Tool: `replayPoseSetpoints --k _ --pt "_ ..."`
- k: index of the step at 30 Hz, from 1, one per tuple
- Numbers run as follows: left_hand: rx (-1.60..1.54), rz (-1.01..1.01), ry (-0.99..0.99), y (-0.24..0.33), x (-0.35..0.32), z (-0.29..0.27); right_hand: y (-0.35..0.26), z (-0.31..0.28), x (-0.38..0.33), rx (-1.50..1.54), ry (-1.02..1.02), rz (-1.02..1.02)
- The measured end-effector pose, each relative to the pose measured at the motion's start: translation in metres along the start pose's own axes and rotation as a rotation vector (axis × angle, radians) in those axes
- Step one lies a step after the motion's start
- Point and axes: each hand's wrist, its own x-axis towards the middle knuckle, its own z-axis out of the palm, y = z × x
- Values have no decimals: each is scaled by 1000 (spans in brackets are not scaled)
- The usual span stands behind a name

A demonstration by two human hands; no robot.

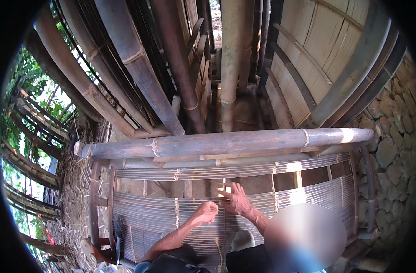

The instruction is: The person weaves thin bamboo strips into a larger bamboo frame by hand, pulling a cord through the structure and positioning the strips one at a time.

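A panel of thin bamboo slats (153, 214) stretches across the frame in front of me, tied at intervals with pale cords (176, 213). A long gap splits it into a narrow far band (208, 173) and a wide near part. My left hand (207, 212) is closed, fingers curled, just above the near part's far edge; whatever is in it is too small to make out. Just to its right and slightly farther off, my right hand (236, 200) has its fingers apart. Its fingertips reach over the gap beside a pale upright strip (224, 185).
A thick bamboo pole (230, 142) runs crosswise beyond the panel. Tall bamboo posts (229, 68) and a woven wall (324, 50) stand behind it. At the panel's left lies a dark, long, blade-like object (119, 236). A stone wall (385, 152) rises on the right.
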Motion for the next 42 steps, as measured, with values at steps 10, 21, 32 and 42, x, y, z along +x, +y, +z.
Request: replayPoseSetpoints --k 10,21,32,42 --pt "497 250 246 56 -102 -106 -50 -46 15 534 -301 -39" --pt "212 256 329 61 -76 -151 -11 -50 15 755 -38 540" --pt "905 418 507 -6 98 -44 42 26 28 67 -174 485" --pt "608 195 132 -15 148 -17 72 48 17 82 -328 564"
